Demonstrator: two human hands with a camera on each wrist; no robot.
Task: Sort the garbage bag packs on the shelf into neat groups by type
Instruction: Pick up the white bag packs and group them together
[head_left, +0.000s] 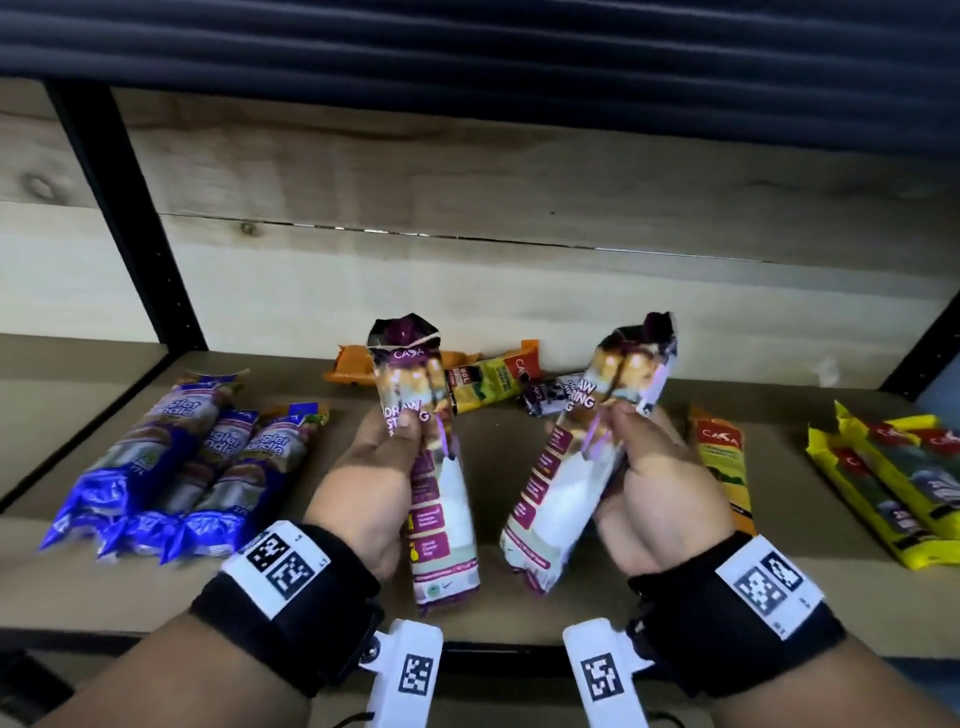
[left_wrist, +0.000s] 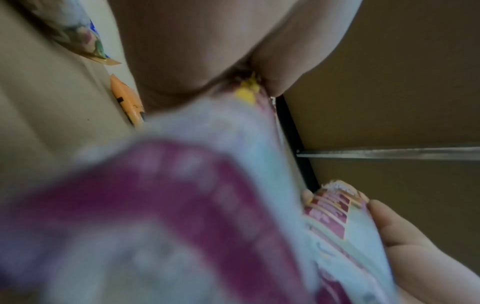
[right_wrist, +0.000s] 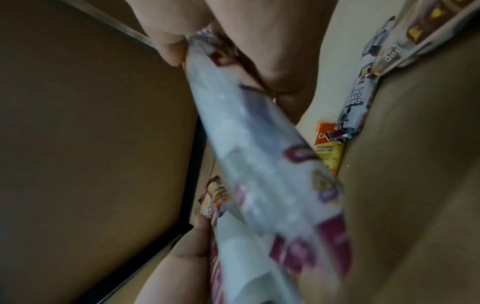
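Two purple drawstring packs are held up above the shelf (head_left: 519, 582), one in each hand.
Left hand (head_left: 371, 478) pinches the left purple pack (head_left: 434, 467) with curled fingers; right hand (head_left: 657, 483) grips the right purple pack (head_left: 566, 467) likewise. Blue packs (head_left: 171, 467) lie grouped at left, yellow packs (head_left: 893, 483) at right.

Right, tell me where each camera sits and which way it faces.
Head: worn on the head, looking forward and down at the shelf; both hands show, left hand and right hand, each holding a purple pack.
Left wrist: looks along the left hand at its purple pack; palm and fingers show.
Right wrist: looks along the right hand at its purple pack; its fingers show.
Shared: all views show both purple packs.
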